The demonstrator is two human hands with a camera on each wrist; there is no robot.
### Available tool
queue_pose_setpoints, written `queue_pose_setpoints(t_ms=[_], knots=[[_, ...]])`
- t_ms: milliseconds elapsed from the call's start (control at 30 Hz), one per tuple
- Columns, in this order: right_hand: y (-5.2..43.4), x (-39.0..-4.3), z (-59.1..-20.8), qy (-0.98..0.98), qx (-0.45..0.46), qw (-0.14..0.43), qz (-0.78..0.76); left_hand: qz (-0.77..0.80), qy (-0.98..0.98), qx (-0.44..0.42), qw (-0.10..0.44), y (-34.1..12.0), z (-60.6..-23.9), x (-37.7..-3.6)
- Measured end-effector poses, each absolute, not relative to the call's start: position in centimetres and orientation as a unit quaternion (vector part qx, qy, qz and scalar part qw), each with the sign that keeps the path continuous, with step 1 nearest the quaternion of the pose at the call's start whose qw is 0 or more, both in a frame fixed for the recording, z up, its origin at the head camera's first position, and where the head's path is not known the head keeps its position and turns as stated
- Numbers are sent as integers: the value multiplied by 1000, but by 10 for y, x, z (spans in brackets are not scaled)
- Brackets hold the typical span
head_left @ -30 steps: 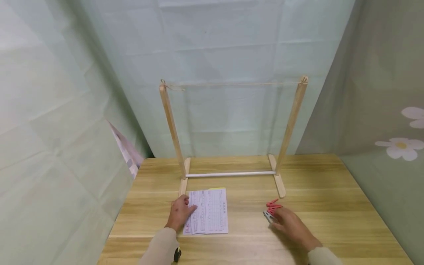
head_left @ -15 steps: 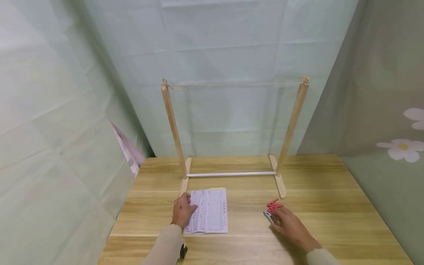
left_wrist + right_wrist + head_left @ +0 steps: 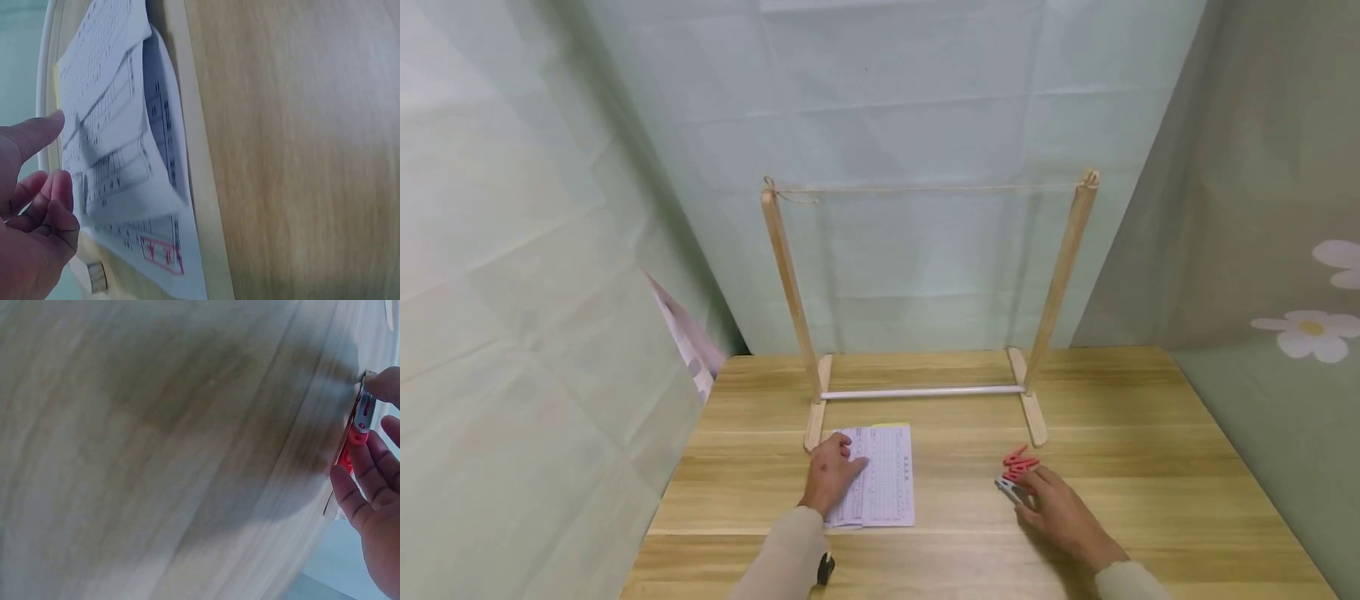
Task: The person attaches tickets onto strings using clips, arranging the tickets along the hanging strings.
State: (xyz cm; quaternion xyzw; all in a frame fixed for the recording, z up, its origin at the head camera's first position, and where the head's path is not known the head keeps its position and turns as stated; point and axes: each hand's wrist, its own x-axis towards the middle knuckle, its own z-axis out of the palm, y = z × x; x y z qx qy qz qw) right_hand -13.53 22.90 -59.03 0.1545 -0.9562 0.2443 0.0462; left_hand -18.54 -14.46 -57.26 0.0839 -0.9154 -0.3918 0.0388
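Observation:
On the table's left-middle part lie several overlapping printed paper sheets (image 3: 889,479), fanned sideways. My left hand (image 3: 831,477) is over their left side, thumb stretched out and other fingers loosely bent. In the left wrist view, the thumb is apart from the bent fingers, and a red stamp box shows on the lowest sheet (image 3: 187,281). At the right, my right hand (image 3: 1060,510) touches a small group of clothespins, its thumb at the grey clothespin (image 3: 364,415) and its relaxed fingers by the red clothespins (image 3: 1017,456). The hand covers part of the group.
A wooden stand (image 3: 790,292) with two posts rises behind the papers. A thin string (image 3: 925,191) is tied between the post tops, and a white rod (image 3: 925,392) joins the feet. Pale cloth (image 3: 910,275) hangs behind and at both sides of the wooden table (image 3: 1120,417).
My left hand has slid to the right across the sheets, whose left edges have drawn inward so the fan is narrower. The right hand stays at the clothespins.

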Motion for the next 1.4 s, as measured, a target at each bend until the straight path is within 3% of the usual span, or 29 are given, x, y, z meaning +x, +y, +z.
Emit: queue_pose_setpoints(t_ms=[200, 367, 567, 1033, 1400], knots=[[230, -134, -593, -954, 170, 77, 235, -388, -919, 61, 34, -136, -574, -185], [229, -134, -593, -954, 169, 74, 236, -381, -922, 67, 10, -129, -575, -185], [228, -135, -593, -956, 173, 74, 227, -357, -931, 69, 22, -121, -575, -185], [227, -138, -595, -948, 203, 111, 217, -373, -917, 140, 12, -113, -570, -189], [226, -133, -594, -942, 211, 98, 241, -423, -901, 90, 22, -122, -574, -186]])
